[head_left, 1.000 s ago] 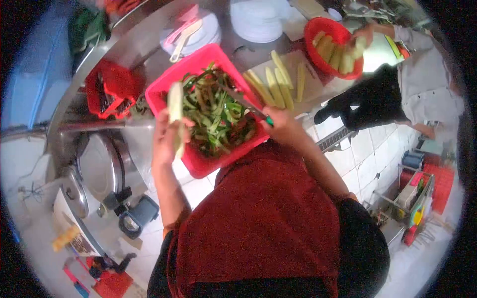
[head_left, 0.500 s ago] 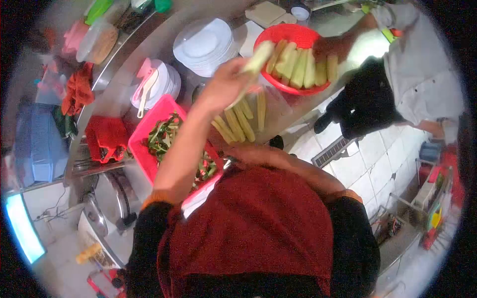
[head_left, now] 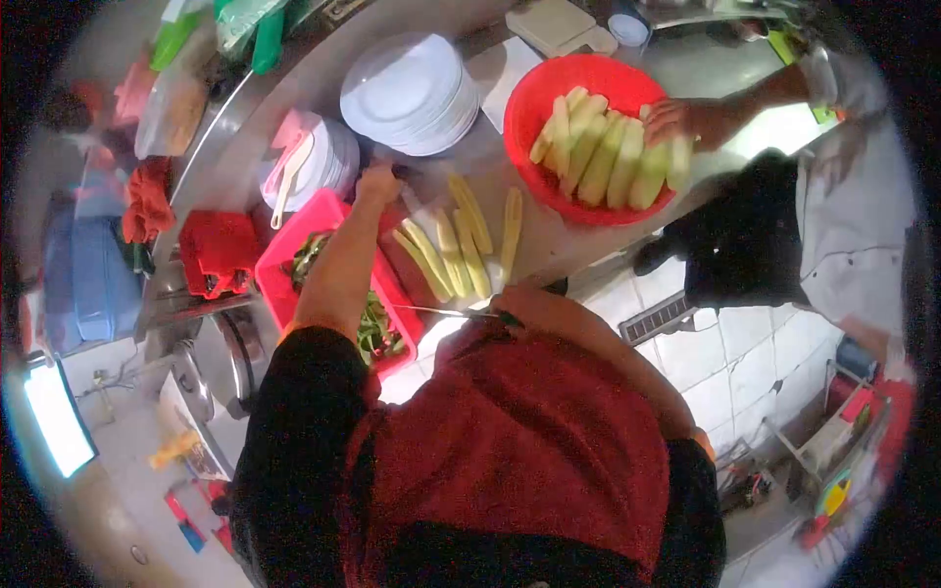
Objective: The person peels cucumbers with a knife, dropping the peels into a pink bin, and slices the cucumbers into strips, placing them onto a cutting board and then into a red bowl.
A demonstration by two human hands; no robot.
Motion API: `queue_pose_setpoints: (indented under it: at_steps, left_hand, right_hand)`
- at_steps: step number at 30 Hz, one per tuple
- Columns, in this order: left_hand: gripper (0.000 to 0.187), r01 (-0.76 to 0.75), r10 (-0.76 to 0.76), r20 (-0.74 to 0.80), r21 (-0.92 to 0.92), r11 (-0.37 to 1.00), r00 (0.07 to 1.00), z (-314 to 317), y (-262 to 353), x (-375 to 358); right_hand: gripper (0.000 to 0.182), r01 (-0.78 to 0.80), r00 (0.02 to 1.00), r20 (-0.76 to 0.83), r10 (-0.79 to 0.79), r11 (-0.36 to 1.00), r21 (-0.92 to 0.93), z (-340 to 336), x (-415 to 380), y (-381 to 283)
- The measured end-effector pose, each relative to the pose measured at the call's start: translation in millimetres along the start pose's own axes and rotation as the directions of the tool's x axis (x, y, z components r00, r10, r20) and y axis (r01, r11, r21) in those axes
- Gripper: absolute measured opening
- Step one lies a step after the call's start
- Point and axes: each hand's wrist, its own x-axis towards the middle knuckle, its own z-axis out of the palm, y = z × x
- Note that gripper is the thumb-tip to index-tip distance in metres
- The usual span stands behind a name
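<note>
At the far corner of the pink basket (head_left: 270, 263), beside the stacked plates, my left hand (head_left: 379, 185) is closed; what its fingers hold is hidden. Close to my body, my right hand (head_left: 520, 306) grips a knife (head_left: 446, 311), its thin blade pointing left over the basket's near end. Several long pale-green vegetable strips (head_left: 470, 265), which look like peeled cucumber, lie on the work surface between my hands. The basket holds green peelings (head_left: 377, 331). More peeled pieces (head_left: 600, 162) fill a red bowl (head_left: 524, 98) beyond the strips.
A co-worker's hand (head_left: 676, 120) reaches into the bowl from the right. White plates (head_left: 402, 88) are stacked at the back, with smaller plates (head_left: 333, 162) and a pale-handled utensil (head_left: 292, 181) to their left. A red container (head_left: 218, 250) stands left of the basket.
My left hand has moved from near the bowl, where it held a peeled piece, back left toward the plates. The knife blade now shows clearly. The bowl holds more pieces.
</note>
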Motion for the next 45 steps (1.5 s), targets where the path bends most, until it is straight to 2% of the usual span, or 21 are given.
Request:
queue_pose_setpoints:
  at_steps: [3, 6, 10, 12, 15, 18, 19, 20, 21, 22, 24, 26, 30, 31, 32, 33, 36, 38, 42, 43, 45]
  left_hand:
    - [0.036, 0.145, -0.123, 0.247, -0.075, 0.987, 0.961, 15.6, -20.3, -21.7]
    - [0.021, -0.075, 0.056, -0.066, -0.337, 0.938, 0.996, -63.8, -27.8, -63.5]
    - [0.015, 0.368, -0.462, -0.049, -0.531, 0.763, 0.886, -170.6, -40.7, -171.9]
    - [0.016, 0.319, -0.317, -0.063, 0.036, 0.947, 0.946, -40.0, -189.0, -235.0]
    - [0.019, 0.23, -0.245, -0.229, -0.09, 0.969, 0.942, -70.1, -151.2, -243.9]
    - [0.025, 0.023, -0.147, -0.478, -0.256, 0.966, 0.866, -98.3, -82.7, -241.1]
    - [0.025, 0.022, -0.15, -0.481, -0.261, 0.965, 0.864, -96.4, -72.4, -242.3]
    - [0.026, 0.238, -0.396, -0.256, -0.483, 0.843, 0.882, -96.0, -66.0, -242.6]
    - [0.026, 0.455, -0.568, 0.021, -0.622, 0.637, 0.823, -97.7, -65.7, -245.2]
    - [0.026, 0.451, -0.569, 0.014, -0.625, 0.637, 0.822, -104.2, -72.8, -251.8]
    - [0.031, 0.342, -0.58, -0.294, -0.579, 0.741, 0.76, -119.3, -100.0, -270.9]
    - [0.031, 0.52, -0.7, -0.283, -0.504, 0.69, 0.655, -121.0, -147.9, -291.0]
    - [0.041, 0.555, -0.791, -0.348, -0.571, 0.605, 0.503, -154.4, -194.2, -322.0]
    - [0.04, 0.561, -0.83, -0.322, -0.62, 0.548, 0.455, -168.0, -185.5, -327.6]
    - [0.04, 0.561, -0.836, -0.318, -0.628, 0.54, 0.448, -177.7, -175.0, -330.9]
    - [0.038, 0.492, -0.834, -0.337, -0.687, 0.535, 0.437, -186.3, -163.3, -331.9]
    - [0.028, 0.354, -0.829, -0.343, -0.782, 0.513, 0.443, -201.0, -121.6, -329.2]
    - [0.024, 0.137, -0.834, -0.241, -0.927, 0.349, 0.497, -197.0, -105.4, -325.0]
    - [0.023, 0.023, -0.838, -0.304, -0.936, 0.351, 0.452, -203.5, -88.6, -305.9]
    - [0.021, -0.095, -0.8, -0.314, -0.946, 0.311, 0.511, -203.1, -83.4, -297.9]
    - [0.02, 0.039, -0.708, -0.23, -0.939, 0.341, 0.667, -226.3, -40.6, -280.1]
  right_hand:
    - [0.022, 0.099, 0.995, -0.031, -0.098, 0.993, 0.061, -3.7, -2.8, -6.4]
    - [0.026, -0.052, 0.999, -0.001, 0.052, 0.998, 0.038, -20.3, -6.2, -26.1]
    - [0.03, -0.048, 0.997, -0.047, 0.053, 0.993, 0.11, -30.2, -6.6, -30.7]
    - [0.031, -0.125, 0.991, -0.03, 0.13, 0.981, 0.149, -35.9, -9.0, -37.3]
    - [0.033, -0.121, 0.991, -0.039, 0.127, 0.985, 0.122, -36.9, -2.9, -46.9]
    - [0.034, -0.068, 0.972, -0.215, 0.091, 0.991, 0.112, -29.5, -0.4, -70.9]
    - [0.032, -0.045, 0.952, -0.298, 0.076, 0.993, 0.107, -28.2, 6.1, -85.9]
    - [0.031, -0.017, 0.924, -0.379, 0.053, 0.995, 0.097, -26.3, 15.2, -98.0]
    - [0.031, -0.013, 0.924, -0.38, 0.047, 0.996, 0.089, -22.9, 23.7, -106.0]
    - [0.032, 0.073, 0.913, -0.407, -0.003, 0.985, 0.158, -19.9, 32.5, -112.8]
    - [0.034, 0.164, 0.9, -0.433, -0.057, 0.963, 0.216, -14.8, 53.1, -129.7]
    - [0.044, 0.235, 0.87, -0.463, -0.17, 0.968, 0.084, -10.7, 77.4, -148.5]
    - [0.051, 0.337, 0.86, -0.38, -0.34, 0.938, -0.077, 30.7, 124.5, -107.9]
    - [0.05, 0.286, 0.911, -0.221, -0.348, 0.919, -0.272, 37.6, 131.2, -91.4]
    - [0.049, 0.255, 0.946, -0.062, -0.318, 0.849, -0.464, 48.2, 136.8, -70.8]
    - [0.047, 0.047, 0.996, -0.054, -0.068, 0.945, -0.323, 73.5, 143.4, -34.6]
    - [0.047, 0.13, 0.976, -0.125, -0.177, 0.939, -0.318, 38.6, 121.3, -90.2]
    - [0.047, 0.142, 0.979, -0.094, -0.182, 0.934, -0.329, 32.4, 118.5, -95.2]
    - [0.042, 0.104, 0.988, -0.048, -0.146, 0.867, -0.487, 31.3, 101.3, -95.2]
    - [0.039, 0.089, 0.991, -0.03, -0.128, 0.823, -0.561, 29.0, 97.0, -94.5]
    - [0.04, 0.048, 0.986, -0.128, -0.108, 0.915, -0.4, 21.5, 80.7, -88.8]
